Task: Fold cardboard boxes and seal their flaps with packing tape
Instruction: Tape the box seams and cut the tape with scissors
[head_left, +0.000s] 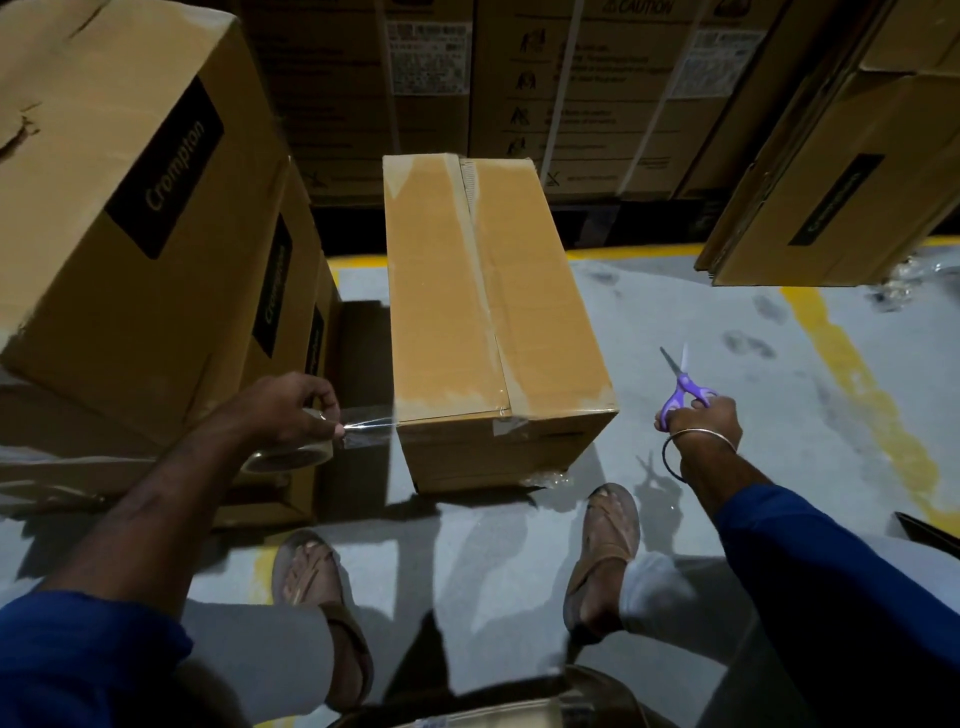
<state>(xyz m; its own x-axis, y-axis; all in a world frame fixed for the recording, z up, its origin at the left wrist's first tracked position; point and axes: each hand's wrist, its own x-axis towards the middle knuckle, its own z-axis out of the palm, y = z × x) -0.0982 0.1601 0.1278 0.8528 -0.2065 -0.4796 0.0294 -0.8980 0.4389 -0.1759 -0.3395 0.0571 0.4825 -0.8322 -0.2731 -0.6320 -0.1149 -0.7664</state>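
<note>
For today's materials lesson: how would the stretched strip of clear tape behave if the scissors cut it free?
The tape strip looks thin and taut between roll and box, so it would probably go limp. It likely clings to itself once loose.

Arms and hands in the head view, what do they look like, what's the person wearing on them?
Both forearms are bare below blue sleeves pushed up toward the elbows. The right hand has thin bangles at its wrist: a light metallic one and a darker ring hanging looser. The left hand shows no glove, watch or bangle.

Left hand (296, 410) gripping, arm extended; right hand (701, 418) clenched, raised.
</note>
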